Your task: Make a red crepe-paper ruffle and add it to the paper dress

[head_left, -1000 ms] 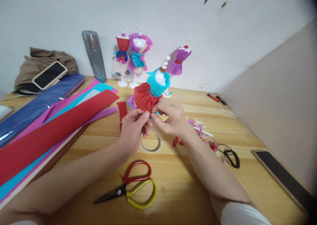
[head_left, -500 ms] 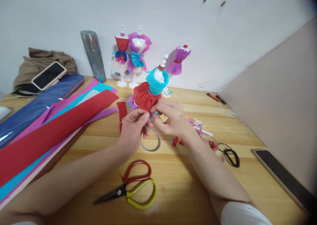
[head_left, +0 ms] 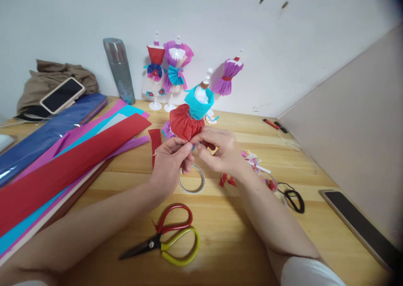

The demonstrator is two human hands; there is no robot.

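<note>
A small white dress form (head_left: 202, 94) wears a turquoise top (head_left: 199, 106) and a gathered red skirt (head_left: 185, 122), and tilts slightly right. My left hand (head_left: 172, 160) pinches the lower edge of the red skirt between thumb and fingers. Close beside it, my right hand (head_left: 218, 148) has its thumb and forefinger at the same edge, the fingertips of both hands nearly touching. A roll of tape (head_left: 203, 181) lies under the hands. Open scissors with red and yellow handles (head_left: 180, 246) rest nearer to me.
Paper strips (head_left: 78, 156) and a blue packet (head_left: 40, 130) cover the left side. Three dressed forms (head_left: 175, 78) and a bottle (head_left: 119, 69) stand by the wall. Scraps (head_left: 252, 160), a black cord (head_left: 295, 200) and a phone (head_left: 355, 227) lie right.
My right hand's fingers have shifted slightly at the skirt's edge. The dress form has moved a little to the left.
</note>
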